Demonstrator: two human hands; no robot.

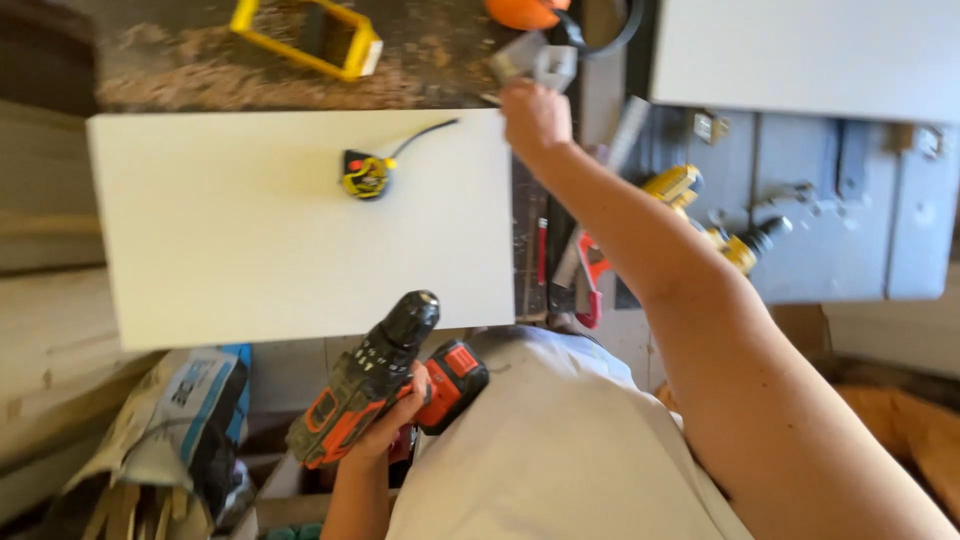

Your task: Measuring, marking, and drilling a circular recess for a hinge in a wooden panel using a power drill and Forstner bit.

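a cluttered workshop, sawdust on the dark bench (300, 80), and a white panel (250, 240) lying across it. the left hand (395, 420) is clenched round the grip of an orange and black cordless drill (385, 385), held below the panel's near edge, chuck up. the right hand (535, 115) stretches out past the panel's far right corner, fingers touching a small grey block (535, 62); whether it's gripped, can't tell. a yellow tape measure (366, 175) sits near the panel's far edge.

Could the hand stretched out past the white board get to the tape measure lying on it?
Probably yes. The right hand is beside the board's far corner, and the tape measure lies in the open with nothing between them.
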